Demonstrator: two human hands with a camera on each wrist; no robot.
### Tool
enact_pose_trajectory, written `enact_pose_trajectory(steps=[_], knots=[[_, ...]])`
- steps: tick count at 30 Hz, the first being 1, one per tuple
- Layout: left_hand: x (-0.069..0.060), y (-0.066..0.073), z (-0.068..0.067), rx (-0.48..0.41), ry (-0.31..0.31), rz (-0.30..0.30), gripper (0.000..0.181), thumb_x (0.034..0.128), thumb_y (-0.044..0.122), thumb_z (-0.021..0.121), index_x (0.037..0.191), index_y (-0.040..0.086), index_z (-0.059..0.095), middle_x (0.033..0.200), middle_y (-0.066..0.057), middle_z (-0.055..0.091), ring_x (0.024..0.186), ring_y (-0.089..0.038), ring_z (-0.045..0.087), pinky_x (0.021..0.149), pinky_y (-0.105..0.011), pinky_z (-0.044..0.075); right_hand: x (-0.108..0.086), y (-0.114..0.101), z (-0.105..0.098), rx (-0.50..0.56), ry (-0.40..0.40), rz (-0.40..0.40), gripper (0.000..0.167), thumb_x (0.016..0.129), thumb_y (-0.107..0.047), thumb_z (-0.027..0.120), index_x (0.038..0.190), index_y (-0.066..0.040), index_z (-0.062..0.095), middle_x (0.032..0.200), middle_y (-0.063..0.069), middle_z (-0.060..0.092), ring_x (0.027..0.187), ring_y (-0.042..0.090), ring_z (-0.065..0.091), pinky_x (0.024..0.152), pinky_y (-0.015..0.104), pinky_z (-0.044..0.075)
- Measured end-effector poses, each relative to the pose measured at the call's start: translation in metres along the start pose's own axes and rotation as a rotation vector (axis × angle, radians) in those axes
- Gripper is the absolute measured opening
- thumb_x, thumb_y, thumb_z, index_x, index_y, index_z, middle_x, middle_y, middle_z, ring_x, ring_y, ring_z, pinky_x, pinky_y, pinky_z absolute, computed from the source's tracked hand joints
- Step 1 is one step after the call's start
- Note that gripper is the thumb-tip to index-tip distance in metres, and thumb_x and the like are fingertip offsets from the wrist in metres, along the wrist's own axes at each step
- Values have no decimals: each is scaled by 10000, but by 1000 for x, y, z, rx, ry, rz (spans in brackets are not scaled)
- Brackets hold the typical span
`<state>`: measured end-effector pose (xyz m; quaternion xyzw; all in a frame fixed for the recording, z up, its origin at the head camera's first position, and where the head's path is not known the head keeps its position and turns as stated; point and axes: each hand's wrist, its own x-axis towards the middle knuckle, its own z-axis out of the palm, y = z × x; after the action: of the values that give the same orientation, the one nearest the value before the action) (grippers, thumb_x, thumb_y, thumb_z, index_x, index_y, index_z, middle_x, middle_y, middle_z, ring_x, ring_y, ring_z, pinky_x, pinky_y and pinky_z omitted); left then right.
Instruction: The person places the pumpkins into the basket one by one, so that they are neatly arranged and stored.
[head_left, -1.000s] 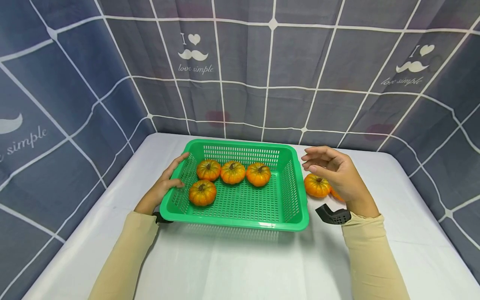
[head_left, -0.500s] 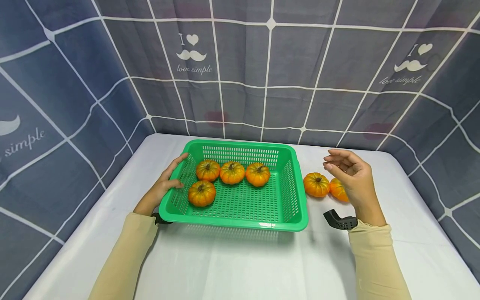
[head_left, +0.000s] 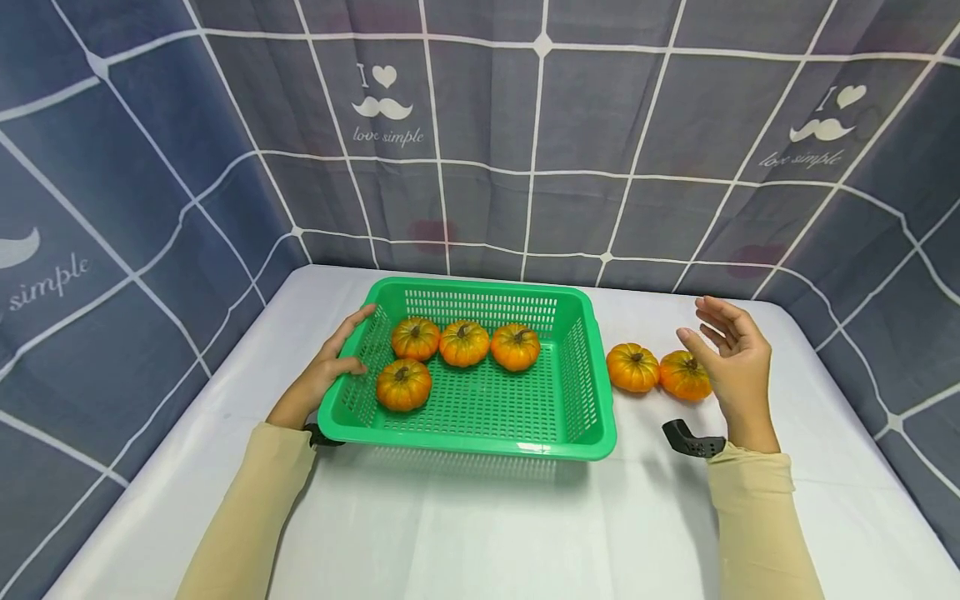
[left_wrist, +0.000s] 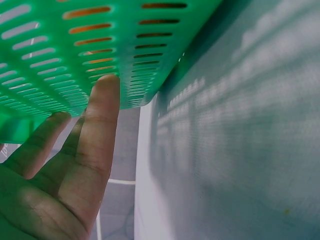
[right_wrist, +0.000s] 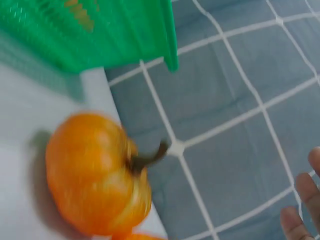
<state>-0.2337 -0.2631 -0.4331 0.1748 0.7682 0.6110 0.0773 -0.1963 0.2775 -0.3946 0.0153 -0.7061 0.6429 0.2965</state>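
Note:
A green plastic basket (head_left: 480,450) with slotted walls stands on the white table, several small orange pumpkins (head_left: 464,344) inside it. My left hand (head_left: 322,372) holds its left rim, the thumb over the edge; in the left wrist view the fingers (left_wrist: 97,130) press against the slotted outer wall. Two more pumpkins lie side by side on the table at the basket's right: the nearer pumpkin (head_left: 633,367) and the farther pumpkin (head_left: 683,377). Just right of the farther one, my right hand (head_left: 738,367) hovers with nothing in it, fingers loosely bent and thumb apart.
The white table (head_left: 480,533) carries everything. A grey checked curtain (head_left: 487,200) hangs along its back and both sides. A black wrist strap mount (head_left: 693,442) sticks out from the right wrist.
My right hand has moved right, away from the basket and past the two loose pumpkins, uncovering the farther one. The left hand and basket stay in place.

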Motion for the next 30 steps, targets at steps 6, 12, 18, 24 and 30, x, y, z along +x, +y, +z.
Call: enact_pose_trajectory(steps=[6,12,18,24,30], knots=[[0,1,0,-15,-3,-16,992,836,-58,495,1750,147,167,1812,-140,39,1527,-431,222,926,-236,500,4,17,-20,-50,91,79,523,891,121,788,1371,-67,696,1239,-63,711,1203,127,618,1035,174,477],[0,2,0,-47,-6,-32,996,838,-67,488,1751,165,166,1808,-153,59,1516,-458,259,917,-246,532,4,37,-37,-39,148,230,534,905,54,813,1392,-117,678,1244,-75,688,1200,104,605,1037,164,466],[-1,2,0,-78,-9,-26,993,839,-80,482,1749,158,163,1799,-168,82,1487,-472,296,903,-254,547,3,51,-52,-44,89,349,497,938,29,793,1357,-205,666,1232,-133,662,1179,57,594,938,88,478],[-2,2,0,-81,-8,-27,993,840,-79,480,1749,162,163,1798,-167,81,1486,-480,299,898,-259,551,-2,68,-68,-29,-60,370,407,989,-68,772,1299,-298,644,1167,-217,683,1065,-43,628,868,56,479],[-2,2,0,-66,-7,-24,998,835,-75,481,1750,159,158,1803,-155,68,1501,-473,277,904,-254,540,-7,85,-79,119,-98,420,341,1017,-44,726,1244,-294,672,1172,-181,710,1047,-46,635,866,79,496]])
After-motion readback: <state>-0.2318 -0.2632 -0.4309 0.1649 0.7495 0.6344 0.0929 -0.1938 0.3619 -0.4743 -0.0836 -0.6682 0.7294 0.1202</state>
